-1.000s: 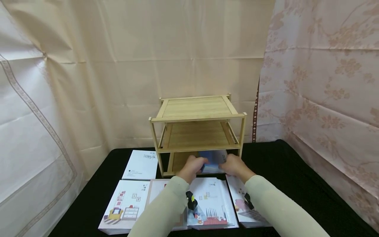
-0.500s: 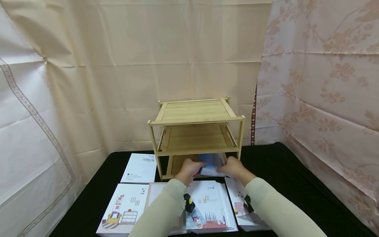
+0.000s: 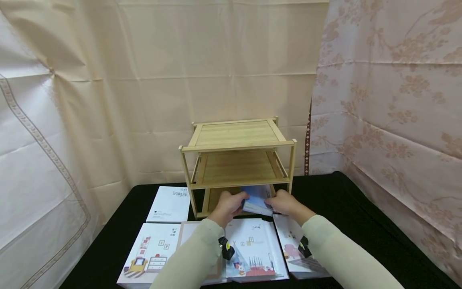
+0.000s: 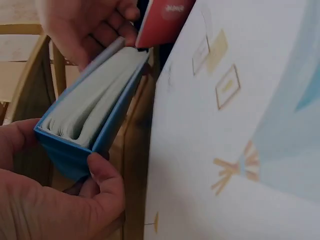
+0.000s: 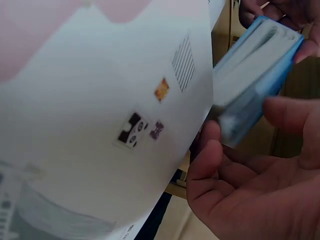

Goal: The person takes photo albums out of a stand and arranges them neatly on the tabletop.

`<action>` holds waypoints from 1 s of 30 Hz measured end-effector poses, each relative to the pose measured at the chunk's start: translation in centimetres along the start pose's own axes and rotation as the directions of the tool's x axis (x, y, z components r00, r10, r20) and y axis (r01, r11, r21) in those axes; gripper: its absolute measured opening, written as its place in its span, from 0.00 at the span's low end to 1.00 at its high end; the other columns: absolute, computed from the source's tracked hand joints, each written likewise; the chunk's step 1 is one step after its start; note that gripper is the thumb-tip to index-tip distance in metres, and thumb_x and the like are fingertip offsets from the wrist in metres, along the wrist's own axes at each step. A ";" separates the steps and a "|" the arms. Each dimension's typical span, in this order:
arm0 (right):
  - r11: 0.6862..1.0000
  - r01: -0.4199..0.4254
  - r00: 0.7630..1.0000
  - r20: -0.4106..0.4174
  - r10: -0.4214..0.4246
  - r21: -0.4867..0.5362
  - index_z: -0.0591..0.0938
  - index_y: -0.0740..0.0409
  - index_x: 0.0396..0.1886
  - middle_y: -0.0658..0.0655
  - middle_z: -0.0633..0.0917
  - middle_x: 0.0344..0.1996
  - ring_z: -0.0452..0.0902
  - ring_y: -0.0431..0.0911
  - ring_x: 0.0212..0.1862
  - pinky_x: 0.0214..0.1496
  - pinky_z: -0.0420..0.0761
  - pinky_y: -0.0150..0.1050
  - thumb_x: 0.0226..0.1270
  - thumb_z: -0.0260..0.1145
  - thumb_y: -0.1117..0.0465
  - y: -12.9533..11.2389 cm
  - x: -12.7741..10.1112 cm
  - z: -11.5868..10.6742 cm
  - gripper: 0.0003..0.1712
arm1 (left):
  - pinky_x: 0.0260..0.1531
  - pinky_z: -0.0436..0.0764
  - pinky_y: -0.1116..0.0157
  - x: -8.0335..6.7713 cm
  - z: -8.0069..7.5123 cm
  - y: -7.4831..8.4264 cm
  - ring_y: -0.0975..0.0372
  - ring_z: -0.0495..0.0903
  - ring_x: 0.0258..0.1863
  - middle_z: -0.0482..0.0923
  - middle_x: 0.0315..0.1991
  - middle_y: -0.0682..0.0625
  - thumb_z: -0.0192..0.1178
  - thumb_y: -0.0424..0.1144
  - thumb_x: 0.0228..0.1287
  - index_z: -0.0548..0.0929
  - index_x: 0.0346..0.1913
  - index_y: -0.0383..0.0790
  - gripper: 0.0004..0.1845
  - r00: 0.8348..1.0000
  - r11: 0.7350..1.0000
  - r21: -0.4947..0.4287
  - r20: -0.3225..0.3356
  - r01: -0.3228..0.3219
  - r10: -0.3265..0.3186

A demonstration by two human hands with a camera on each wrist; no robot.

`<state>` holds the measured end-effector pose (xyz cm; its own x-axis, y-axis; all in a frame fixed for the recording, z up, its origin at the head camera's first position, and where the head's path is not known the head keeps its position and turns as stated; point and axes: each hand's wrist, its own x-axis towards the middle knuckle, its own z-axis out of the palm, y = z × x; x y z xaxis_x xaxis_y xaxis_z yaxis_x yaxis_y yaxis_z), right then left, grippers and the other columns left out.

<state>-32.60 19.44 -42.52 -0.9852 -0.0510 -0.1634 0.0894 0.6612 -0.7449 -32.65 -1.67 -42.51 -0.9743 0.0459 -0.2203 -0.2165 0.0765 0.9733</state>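
Observation:
A thick blue album (image 3: 257, 197) with pale, bulging pages lies partly inside the lowest level of the wooden shelf (image 3: 238, 182), its near end at the front opening. My left hand (image 3: 227, 206) pinches its left end; in the left wrist view the thumb and fingers grip the blue spine (image 4: 70, 152). On the other end, my right hand (image 3: 286, 204) holds the album between thumb and fingers. The right wrist view shows the right thumb (image 5: 290, 112) against the cover, with the fingers curled at the near edge. The underside of the album is hidden.
White illustrated books lie in a row before the shelf: one at left (image 3: 149, 253), a middle stack (image 3: 250, 249), one at right (image 3: 297, 251). Another book (image 3: 169, 204) lies left of the shelf. A red corner (image 4: 165, 22) shows beside the right hand. Black cloth (image 3: 335, 216) covers the table.
The album's near end has turned and tilted slightly, so more of its page edge shows. Both hands keep hold of it; the left has shifted a little left. The view has moved slightly.

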 end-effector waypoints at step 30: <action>0.984 -0.026 0.999 -0.016 0.029 0.179 0.83 0.70 0.55 0.61 0.86 0.41 0.82 0.48 0.37 0.39 0.90 0.42 0.72 0.71 0.53 0.7 -5.3 -2.7 0.25 | 0.54 0.87 0.51 -5.5 -1.0 -0.1 0.60 0.82 0.36 0.82 0.43 0.43 0.72 0.40 0.63 0.72 0.64 0.28 0.32 0.984 0.995 -0.072 0.170 0.071 -0.058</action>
<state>-27.71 22.22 -40.40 -0.9844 -0.0195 -0.1749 0.1397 0.5176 -0.8441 -27.30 -2.92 -41.30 -0.9356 0.2100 -0.2837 -0.2887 0.0074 0.9574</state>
